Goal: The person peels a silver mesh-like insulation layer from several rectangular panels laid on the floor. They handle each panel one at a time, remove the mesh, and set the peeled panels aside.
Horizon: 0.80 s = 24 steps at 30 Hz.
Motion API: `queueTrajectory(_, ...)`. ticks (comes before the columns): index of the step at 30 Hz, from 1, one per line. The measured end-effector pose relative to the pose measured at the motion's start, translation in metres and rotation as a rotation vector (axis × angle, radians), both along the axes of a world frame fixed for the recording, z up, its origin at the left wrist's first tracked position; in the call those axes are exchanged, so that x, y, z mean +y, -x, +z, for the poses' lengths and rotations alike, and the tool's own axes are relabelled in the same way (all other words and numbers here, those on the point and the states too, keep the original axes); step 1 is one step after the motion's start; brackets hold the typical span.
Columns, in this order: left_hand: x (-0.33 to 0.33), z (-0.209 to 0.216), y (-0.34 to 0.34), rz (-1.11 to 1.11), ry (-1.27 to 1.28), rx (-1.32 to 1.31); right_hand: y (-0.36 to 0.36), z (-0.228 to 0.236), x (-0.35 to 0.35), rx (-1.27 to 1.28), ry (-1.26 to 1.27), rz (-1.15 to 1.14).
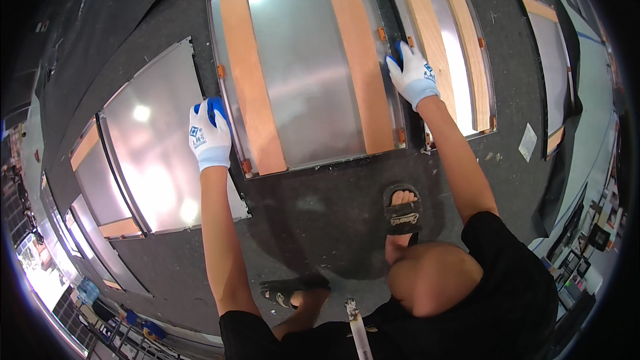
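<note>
A rectangular metal panel [303,67] lies on the dark floor in front of me, with a wooden strip [248,73] along its left side and another wooden strip [357,60] along its right. Small orange corner pieces [221,71] sit along its edges. My left hand [209,132], in a white glove with blue palm coating, is at the panel's left edge with fingers bent around it. My right hand [411,73], gloved alike, is closed on the opposite edge, beside the dark gap to the neighbouring panel. Both hands' fingertips are partly hidden.
A narrower panel with wooden strips [460,47] lies close on the right. Bare metal sheet [150,140] lies at left, beside a smaller panel [100,180]. Another panel [552,60] is at far right. My sandalled foot [403,208] stands nearby; a lit cigarette [359,337] shows below.
</note>
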<state>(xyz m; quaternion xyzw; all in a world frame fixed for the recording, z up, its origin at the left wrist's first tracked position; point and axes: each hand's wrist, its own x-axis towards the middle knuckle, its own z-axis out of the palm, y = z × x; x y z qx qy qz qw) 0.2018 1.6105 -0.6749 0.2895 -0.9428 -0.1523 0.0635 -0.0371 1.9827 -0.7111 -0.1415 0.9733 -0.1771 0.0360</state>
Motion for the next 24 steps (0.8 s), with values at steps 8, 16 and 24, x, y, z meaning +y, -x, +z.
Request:
queueTrajectory(8,0.124,-0.03,0.094,-0.53,0.106,-0.136,-0.046,0.02,-0.102,0.044,0.003,0.689)
queueTrajectory(16,0.134,-0.042,0.082,-0.572,0.163,-0.508,-0.076,0.0,-0.103,-0.089,-0.228,0.663)
queueTrajectory(24,0.141,-0.015,0.098,-0.617,0.198,-0.603,-0.073,0.007,-0.11,-0.113,-0.029,0.582)
